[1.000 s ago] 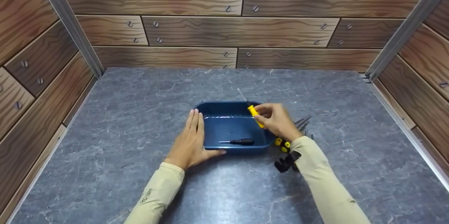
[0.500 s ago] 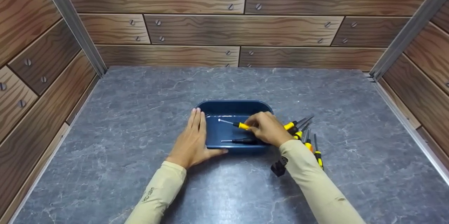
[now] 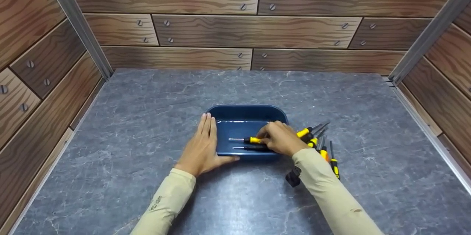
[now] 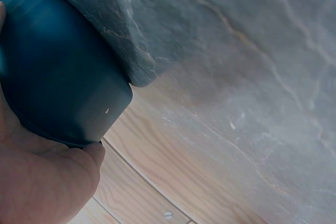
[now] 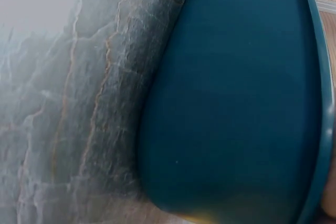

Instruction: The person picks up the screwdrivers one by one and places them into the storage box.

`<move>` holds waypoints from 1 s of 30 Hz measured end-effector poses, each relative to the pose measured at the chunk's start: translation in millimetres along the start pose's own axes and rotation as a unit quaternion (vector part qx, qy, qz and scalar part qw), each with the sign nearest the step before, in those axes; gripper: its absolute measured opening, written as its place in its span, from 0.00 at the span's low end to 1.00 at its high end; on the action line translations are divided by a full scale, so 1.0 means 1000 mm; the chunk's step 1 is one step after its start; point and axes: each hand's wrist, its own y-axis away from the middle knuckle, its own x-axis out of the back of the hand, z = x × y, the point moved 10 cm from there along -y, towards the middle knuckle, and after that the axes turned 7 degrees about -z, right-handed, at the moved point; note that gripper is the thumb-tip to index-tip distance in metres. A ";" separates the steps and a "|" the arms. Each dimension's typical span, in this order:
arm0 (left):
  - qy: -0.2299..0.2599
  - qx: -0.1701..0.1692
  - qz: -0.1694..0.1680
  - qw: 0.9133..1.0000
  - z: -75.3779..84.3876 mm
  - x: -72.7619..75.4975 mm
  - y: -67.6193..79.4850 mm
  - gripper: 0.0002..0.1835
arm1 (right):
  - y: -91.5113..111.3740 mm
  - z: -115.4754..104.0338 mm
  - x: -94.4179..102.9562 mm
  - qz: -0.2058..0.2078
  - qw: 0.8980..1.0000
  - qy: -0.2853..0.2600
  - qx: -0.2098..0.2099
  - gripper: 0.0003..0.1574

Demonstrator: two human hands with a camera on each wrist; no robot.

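In the head view a dark blue tray [image 3: 230, 130] stands on the grey marbled table. Along its left side lie the straight fingers of my left hand [image 3: 199, 151], with the thumb against the front wall. My right hand [image 3: 282, 137] reaches inside the tray and pinches a screwdriver with a yellow and black handle [image 3: 253, 140], its shaft pointing left. Just in front of it a black-handled screwdriver [image 3: 252, 148] lies on the tray floor, partly covered by the right hand. Both wrist views show mainly the tray's outer wall [image 4: 63, 72], [image 5: 236, 103].
Several yellow and black screwdrivers [image 3: 334, 167] lie bunched on the table right of the tray, partly hidden by the right arm. A black wrist device [image 3: 293, 177] hangs under the right sleeve. Wood-patterned walls [image 3: 206, 31] bound the table.
The right hand has brought the yellow screwdriver down into the tray, and its shaft has swung from pointing away to pointing left. My left hand stays at the tray.
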 end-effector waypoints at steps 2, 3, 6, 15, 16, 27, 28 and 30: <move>0.002 0.000 0.000 1.000 0.000 0.000 0.000 0.73 | 0.000 0.000 0.000 0.000 1.000 0.004 0.002 0.10; 0.001 0.001 0.000 1.000 0.000 0.000 0.000 0.73 | 0.000 -0.001 0.000 0.000 1.000 0.007 0.004 0.10; -0.005 0.004 0.000 1.000 0.000 0.000 -0.001 0.73 | 0.000 -0.002 0.000 0.001 1.000 0.016 0.010 0.10; -0.003 0.004 0.002 1.000 -0.001 0.000 -0.001 0.73 | 0.000 -0.002 -0.002 -0.011 1.000 0.026 0.009 0.14; -0.003 0.005 0.001 1.000 -0.001 0.000 -0.001 0.73 | 0.000 -0.002 -0.002 -0.013 1.000 0.026 0.009 0.14; -0.006 0.009 -0.010 1.000 0.000 -0.002 -0.001 0.73 | 0.002 -0.002 -0.002 -0.016 1.000 0.004 0.004 0.13; -0.005 0.010 -0.012 1.000 -0.001 -0.002 -0.001 0.73 | 0.002 -0.002 -0.001 -0.014 1.000 -0.001 0.005 0.13; -0.004 0.012 -0.014 1.000 -0.001 -0.002 -0.001 0.74 | 0.003 -0.002 0.001 -0.004 1.000 -0.015 0.010 0.12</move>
